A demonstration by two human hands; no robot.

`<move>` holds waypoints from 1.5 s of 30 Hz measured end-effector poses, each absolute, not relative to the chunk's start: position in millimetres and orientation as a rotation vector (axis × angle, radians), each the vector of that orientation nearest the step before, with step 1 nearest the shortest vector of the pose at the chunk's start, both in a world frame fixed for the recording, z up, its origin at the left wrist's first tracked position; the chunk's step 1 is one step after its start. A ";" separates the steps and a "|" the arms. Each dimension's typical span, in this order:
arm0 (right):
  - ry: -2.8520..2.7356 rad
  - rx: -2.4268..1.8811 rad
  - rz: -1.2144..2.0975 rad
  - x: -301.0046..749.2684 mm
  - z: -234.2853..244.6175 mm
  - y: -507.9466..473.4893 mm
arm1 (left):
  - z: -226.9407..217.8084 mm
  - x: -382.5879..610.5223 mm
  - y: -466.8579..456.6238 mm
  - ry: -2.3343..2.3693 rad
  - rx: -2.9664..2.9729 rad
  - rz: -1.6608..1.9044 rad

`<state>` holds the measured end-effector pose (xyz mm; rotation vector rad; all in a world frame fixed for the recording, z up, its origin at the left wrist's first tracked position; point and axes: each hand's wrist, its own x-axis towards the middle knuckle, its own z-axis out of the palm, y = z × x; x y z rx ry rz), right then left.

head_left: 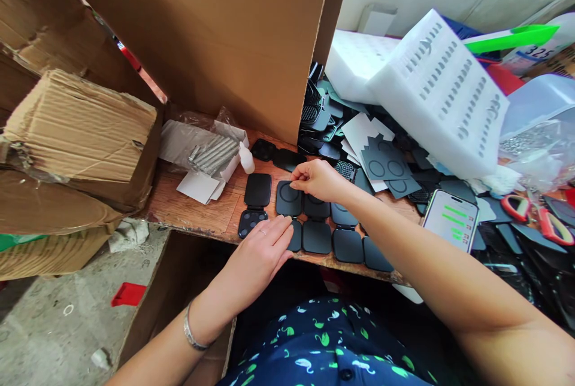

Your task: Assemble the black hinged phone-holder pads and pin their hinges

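Note:
Hinged black square pads lie unfolded in a row along the wooden table's front edge. My left hand point(265, 245) rests with its fingers stretched out on the lower half of one pad, beside a dotted black square point(251, 222). Thumb and forefinger of my right hand point(321, 179) are pinched together at the right edge of that pad's upper half point(287, 200), which bears a ring outline. Whatever is between those fingertips is too small to make out. To the left sits a plain black square panel point(257, 190). My right forearm partly covers the pads farther right.
A small white bottle point(246, 158) stands near a white box of metal-looking rods point(213, 155). Ring-marked dark sheets point(389, 161), a lit phone point(450, 221), red-handled scissors point(550, 224) and a white foam block point(442, 93) lie right. A tall cardboard panel point(215, 33) rises behind.

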<state>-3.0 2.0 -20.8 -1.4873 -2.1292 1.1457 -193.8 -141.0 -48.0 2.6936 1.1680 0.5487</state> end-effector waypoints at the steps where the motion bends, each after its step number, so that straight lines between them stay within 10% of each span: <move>1: -2.160 -1.498 1.104 -3.3 -19.5 1.2 | -46.9 -194.0 -139.7 1.168 2.689 0.528; 45: -2.388 -1.638 0.646 -10.8 -13.7 -17.8 | -39.1 -198.2 -124.1 1.047 2.671 0.386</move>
